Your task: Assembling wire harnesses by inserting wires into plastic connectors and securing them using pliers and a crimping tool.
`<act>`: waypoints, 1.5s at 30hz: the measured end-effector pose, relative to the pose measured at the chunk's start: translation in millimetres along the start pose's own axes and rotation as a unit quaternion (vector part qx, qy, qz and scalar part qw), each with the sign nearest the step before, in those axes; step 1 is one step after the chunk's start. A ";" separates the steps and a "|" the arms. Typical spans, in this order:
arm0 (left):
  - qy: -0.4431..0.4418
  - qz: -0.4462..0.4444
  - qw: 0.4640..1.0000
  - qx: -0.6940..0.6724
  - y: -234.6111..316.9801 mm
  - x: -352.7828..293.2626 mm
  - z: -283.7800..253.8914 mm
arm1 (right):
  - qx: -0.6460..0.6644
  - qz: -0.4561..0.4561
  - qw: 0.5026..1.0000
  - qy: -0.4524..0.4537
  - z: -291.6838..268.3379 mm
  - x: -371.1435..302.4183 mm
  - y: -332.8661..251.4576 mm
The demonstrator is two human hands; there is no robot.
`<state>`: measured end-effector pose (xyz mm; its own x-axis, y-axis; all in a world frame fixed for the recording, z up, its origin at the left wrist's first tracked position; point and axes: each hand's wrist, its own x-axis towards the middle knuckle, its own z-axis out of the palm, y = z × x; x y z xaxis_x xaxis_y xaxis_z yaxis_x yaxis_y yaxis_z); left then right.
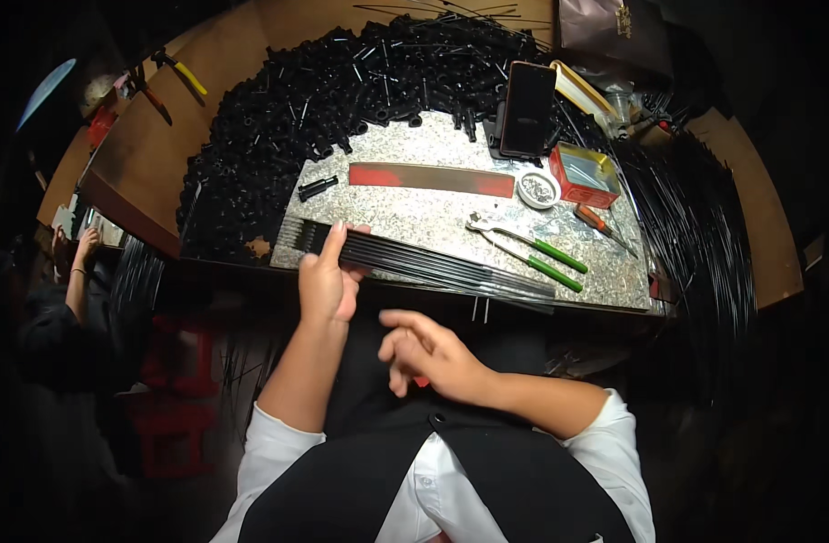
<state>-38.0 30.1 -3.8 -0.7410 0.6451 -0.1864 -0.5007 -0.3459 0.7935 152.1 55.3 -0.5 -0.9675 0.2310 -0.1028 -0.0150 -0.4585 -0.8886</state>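
My left hand (pixel 324 281) is closed around a flat bundle of thin black rods (pixel 424 258), its thumb lying over the top near their left end. The bundle slants across the front edge of the speckled board (pixel 396 145), its right end lower. My right hand (pixel 428 353) hangs below the board's edge in front of my apron, fingers loosely bent and apart, slightly blurred, with nothing visible in it. Green-handled pliers (pixel 532 253) lie on the board beyond the bundle. A short black tubular part (pixel 319 188) rests near the bundle's left end.
A large heap of black parts (pixel 279 109) covers the back. On the board are a red-and-brown strip (pixel 433 179), a white bowl (pixel 538 190), a tin box (pixel 585 176), a phone (pixel 528 109) and an orange-handled screwdriver (pixel 605 226). Long black rods (pixel 704 217) lie right. Another person's hand (pixel 87 244) shows left.
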 end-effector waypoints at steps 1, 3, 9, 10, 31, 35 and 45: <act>0.006 -0.010 1.000 -0.004 -5.9 -3.9 -4.8 | 0.057 -0.031 0.997 0.038 -2.2 9.7 10.3; 0.011 -0.009 0.999 -0.042 -14.5 -15.0 -2.4 | 0.142 -0.080 0.981 0.108 -9.9 25.0 17.2; -0.066 -0.047 0.996 -0.046 -19.0 -49.3 19.6 | 0.124 -0.166 0.929 0.306 -37.4 33.1 -31.8; -0.124 -0.096 0.987 -0.032 -17.2 -55.4 22.2 | 0.100 -0.170 0.932 0.303 -45.7 29.6 -49.4; -0.364 0.171 0.866 0.298 70.4 -40.4 86.0 | -0.489 -0.039 0.869 -0.067 -42.9 38.8 -71.2; -0.420 0.044 0.870 0.253 68.4 -43.6 93.0 | -0.492 -0.024 0.864 -0.100 -41.9 35.1 -72.1; -0.464 0.329 0.746 0.347 68.0 -70.0 85.5 | -0.368 -0.080 0.926 0.010 -61.7 19.4 -51.1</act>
<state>18.1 19.6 112.7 0.0659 0.7962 0.6014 0.4260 -0.5675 0.7046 149.7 136.2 15.4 -0.9626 0.2652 0.0554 0.0250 0.2906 -0.9565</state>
